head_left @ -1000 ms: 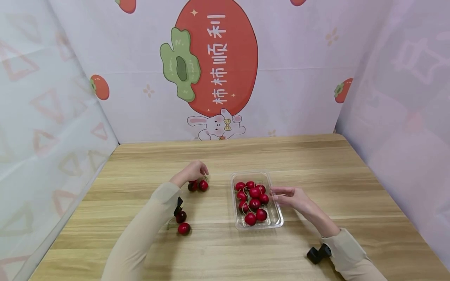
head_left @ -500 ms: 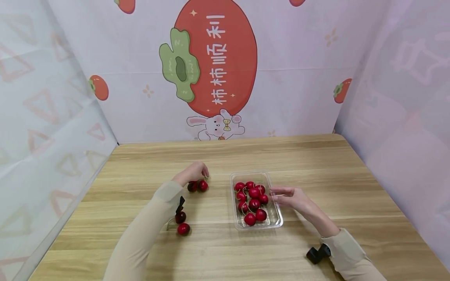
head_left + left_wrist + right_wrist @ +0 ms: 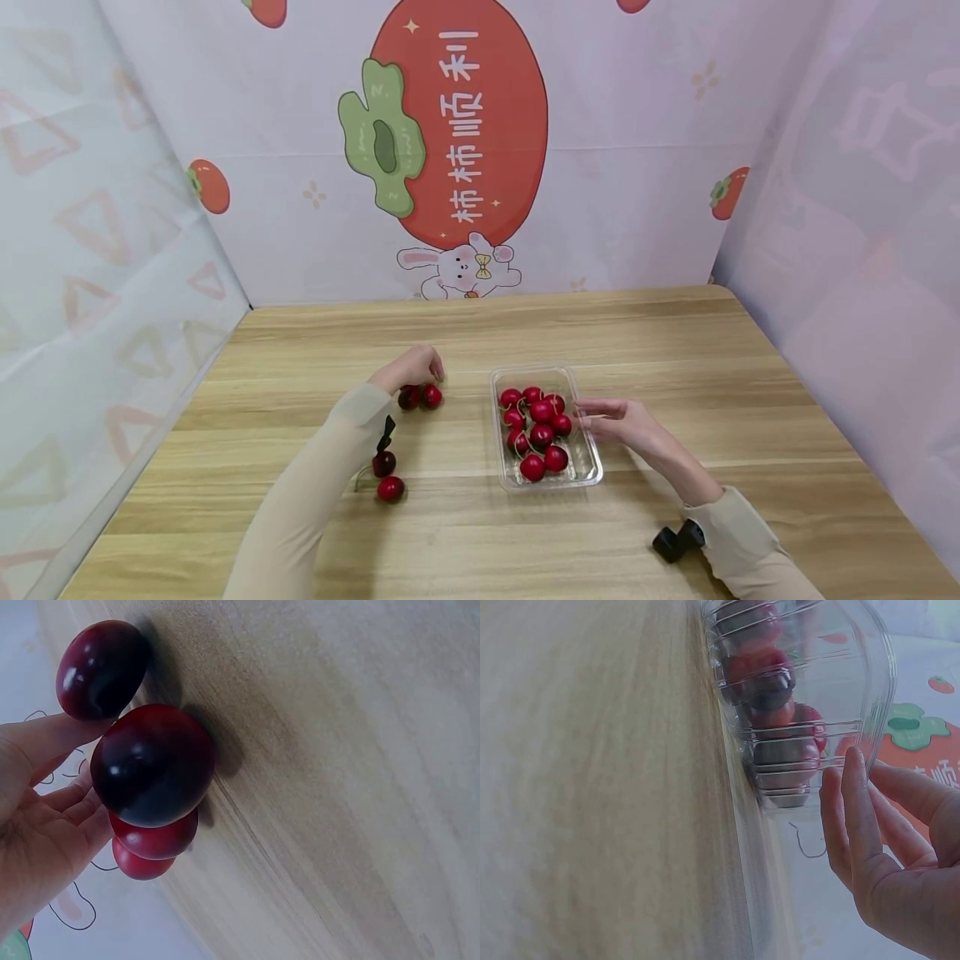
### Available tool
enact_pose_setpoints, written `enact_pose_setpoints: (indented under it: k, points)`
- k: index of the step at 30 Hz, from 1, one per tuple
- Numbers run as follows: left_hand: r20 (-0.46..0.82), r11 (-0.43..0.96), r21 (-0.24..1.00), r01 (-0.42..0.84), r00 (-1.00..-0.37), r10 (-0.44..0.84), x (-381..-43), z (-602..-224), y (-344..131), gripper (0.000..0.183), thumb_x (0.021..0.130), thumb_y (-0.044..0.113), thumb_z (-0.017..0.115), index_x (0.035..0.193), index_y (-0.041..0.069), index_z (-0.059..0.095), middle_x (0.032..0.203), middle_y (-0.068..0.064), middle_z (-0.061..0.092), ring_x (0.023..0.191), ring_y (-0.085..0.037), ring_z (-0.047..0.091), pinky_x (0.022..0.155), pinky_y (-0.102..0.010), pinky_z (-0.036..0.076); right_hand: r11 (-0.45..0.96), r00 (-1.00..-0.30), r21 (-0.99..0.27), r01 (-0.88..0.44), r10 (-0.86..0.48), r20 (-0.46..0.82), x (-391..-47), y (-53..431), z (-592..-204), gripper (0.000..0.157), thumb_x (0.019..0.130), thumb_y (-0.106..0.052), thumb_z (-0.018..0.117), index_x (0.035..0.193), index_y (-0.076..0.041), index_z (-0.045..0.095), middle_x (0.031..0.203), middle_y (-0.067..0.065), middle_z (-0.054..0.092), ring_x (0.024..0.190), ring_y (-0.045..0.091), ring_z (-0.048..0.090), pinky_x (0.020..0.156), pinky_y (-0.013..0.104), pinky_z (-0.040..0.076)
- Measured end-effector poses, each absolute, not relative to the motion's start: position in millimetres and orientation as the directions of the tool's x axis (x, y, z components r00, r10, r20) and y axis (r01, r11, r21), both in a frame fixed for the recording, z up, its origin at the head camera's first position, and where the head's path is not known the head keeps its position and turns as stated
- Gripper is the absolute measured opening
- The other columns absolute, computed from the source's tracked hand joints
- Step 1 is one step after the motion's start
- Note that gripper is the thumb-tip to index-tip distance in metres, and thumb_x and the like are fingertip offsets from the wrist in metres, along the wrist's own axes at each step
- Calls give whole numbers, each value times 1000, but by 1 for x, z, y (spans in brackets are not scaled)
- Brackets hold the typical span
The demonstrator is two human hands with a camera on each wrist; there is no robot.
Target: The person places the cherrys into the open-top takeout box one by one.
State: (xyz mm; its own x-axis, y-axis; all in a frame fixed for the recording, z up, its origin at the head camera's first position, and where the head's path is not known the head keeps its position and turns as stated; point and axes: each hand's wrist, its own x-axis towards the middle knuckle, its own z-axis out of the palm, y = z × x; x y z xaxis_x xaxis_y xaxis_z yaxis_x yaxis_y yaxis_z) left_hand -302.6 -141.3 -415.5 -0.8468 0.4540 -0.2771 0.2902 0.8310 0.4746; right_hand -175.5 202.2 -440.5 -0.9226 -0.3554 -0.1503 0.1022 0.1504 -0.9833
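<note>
In the head view my left hand (image 3: 415, 367) reaches down over a dark cherry (image 3: 408, 397) and a red cherry (image 3: 431, 396) on the table. The left wrist view shows its thumb at the gap between an upper dark cherry (image 3: 103, 669) and a large dark cherry (image 3: 154, 765), with two redder ones below. Cherries hide the fingertips, so I cannot tell what they pinch. A clear plastic box (image 3: 510, 481) holds several red cherries with stems. My right hand (image 3: 628, 423) rests straight fingertips against the box's right side; in the right wrist view the fingers (image 3: 862, 825) lie at its rim.
Two more cherries, a dark one (image 3: 384, 463) and a red one (image 3: 391, 489), lie near the left sleeve (image 3: 300, 492). The wooden table (image 3: 465, 550) ends at a printed cloth backdrop (image 3: 630, 217). A black wrist device (image 3: 678, 541) sits by the right cuff.
Both hands stay nearly in place. The left forearm has shifted very slightly, and the whole head view has drifted a little. The box and cherries lie as before.
</note>
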Motion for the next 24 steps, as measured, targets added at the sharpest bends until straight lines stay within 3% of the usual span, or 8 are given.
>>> enact_pose_setpoints:
  k: [24]
  points:
    - [-242,823,472,315,-852,464,-298,-413,-145,13,78,-6,59,76,3,68,71,-4,61,59,-13,50,55,-22,45,179,-926,-978,104,-342,-161,-173,201,-439,49,82,-18,62,122,7,47,119,23,51,101,24,57,83,30,47]
